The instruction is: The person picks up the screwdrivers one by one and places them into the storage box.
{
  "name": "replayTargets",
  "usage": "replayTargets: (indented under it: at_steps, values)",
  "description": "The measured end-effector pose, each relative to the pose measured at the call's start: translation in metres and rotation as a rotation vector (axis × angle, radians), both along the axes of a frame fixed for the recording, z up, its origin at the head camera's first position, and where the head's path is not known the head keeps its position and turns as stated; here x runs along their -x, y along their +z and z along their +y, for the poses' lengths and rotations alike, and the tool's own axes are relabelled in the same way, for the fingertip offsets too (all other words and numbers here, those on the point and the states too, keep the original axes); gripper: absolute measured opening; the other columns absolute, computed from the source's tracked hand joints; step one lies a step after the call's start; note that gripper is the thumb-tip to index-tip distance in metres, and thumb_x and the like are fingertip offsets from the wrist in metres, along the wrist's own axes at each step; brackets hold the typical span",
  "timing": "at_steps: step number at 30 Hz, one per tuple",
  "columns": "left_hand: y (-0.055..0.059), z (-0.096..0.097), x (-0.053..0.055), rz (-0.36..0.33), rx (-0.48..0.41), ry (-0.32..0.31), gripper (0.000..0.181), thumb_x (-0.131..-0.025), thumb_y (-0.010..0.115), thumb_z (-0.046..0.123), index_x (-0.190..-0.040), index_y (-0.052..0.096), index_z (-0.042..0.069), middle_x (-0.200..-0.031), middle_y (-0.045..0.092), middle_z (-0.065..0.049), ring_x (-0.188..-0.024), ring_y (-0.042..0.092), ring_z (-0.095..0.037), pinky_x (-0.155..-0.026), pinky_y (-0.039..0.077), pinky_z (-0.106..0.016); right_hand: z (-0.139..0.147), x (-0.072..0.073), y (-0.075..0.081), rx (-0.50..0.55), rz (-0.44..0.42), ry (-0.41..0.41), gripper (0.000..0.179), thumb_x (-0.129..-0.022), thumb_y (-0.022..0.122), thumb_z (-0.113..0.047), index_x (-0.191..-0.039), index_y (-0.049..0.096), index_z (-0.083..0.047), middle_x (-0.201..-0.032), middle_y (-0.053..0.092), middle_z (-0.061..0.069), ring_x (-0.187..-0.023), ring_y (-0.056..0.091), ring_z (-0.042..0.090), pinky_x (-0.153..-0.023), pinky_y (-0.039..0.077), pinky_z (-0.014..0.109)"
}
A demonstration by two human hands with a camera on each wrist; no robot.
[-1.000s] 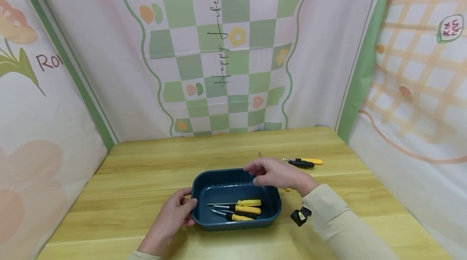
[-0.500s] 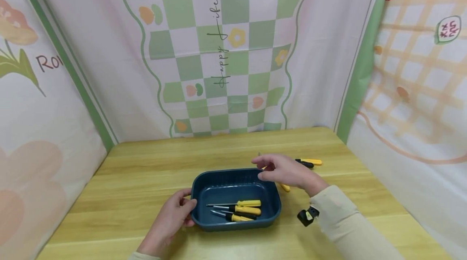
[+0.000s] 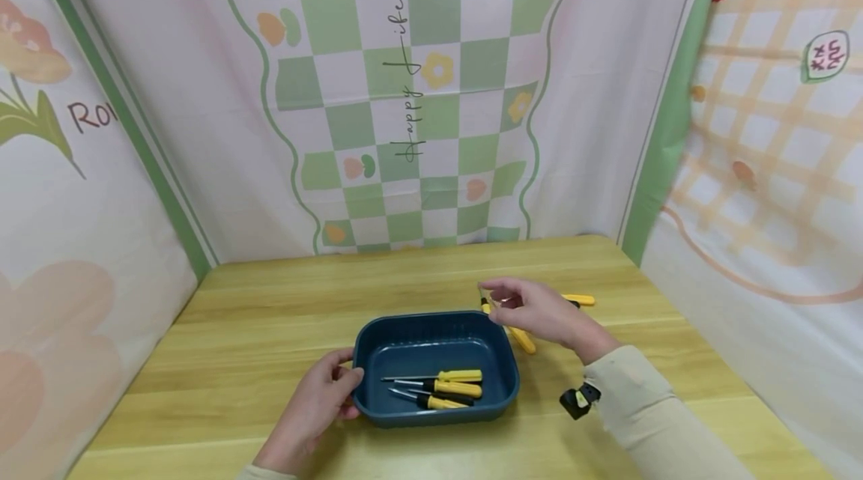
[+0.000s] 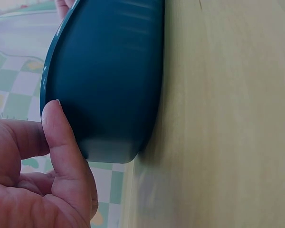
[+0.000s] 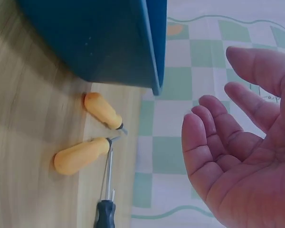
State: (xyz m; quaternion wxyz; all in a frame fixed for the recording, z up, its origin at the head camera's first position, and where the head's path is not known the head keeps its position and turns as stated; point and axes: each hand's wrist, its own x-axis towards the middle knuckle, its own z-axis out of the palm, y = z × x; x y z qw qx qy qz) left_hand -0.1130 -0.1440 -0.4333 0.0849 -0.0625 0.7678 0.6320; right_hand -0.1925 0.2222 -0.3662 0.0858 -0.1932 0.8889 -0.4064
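Note:
A dark blue plastic box point(image 3: 438, 418) rests on the table with several screwdrivers point(image 3: 460, 389) inside, mostly yellow-handled. My left hand point(image 3: 323, 394) grips its left end, the thumb point(image 4: 61, 137) on the rim and fingers behind it. Past the back right corner, my right hand point(image 3: 533, 308) hovers with fingers loosely bent and nothing in them. Below it lie loose screwdrivers, one with a yellow handle point(image 3: 523, 341). The right wrist view shows two orange-yellow handles point(image 5: 80, 156) and a black-handled screwdriver point(image 5: 105, 214) beside the box.
Another yellow handle point(image 3: 580, 299) shows beyond my right hand, partly hidden by it. The wooden table point(image 3: 270, 300) is enclosed by printed curtains point(image 3: 431, 90) at the back and both sides. A small black device point(image 3: 578, 399) is strapped at my right wrist.
My right hand has moved from over the box's back rim to the right, over the loose screwdrivers, uncovering a yellow handle. The left hand and the box stay put.

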Motion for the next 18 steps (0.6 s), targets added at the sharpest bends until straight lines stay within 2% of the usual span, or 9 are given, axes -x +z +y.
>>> replayTargets:
  at_steps: [18]
  values:
    - [-0.001,0.002,0.001,0.011,0.004,0.014,0.046,-0.103,0.061,0.013,-0.147,0.052,0.001,-0.102,0.057,-0.013,-0.071,0.061,-0.02,-0.056,0.058,-0.027,0.011,0.009,-0.005,0.012,0.027,-0.101,0.066,-0.101,0.069,-0.035,-0.156,0.046,-0.007,-0.148,0.055,0.024,-0.131,0.057,0.041,-0.105,0.054,0.054]
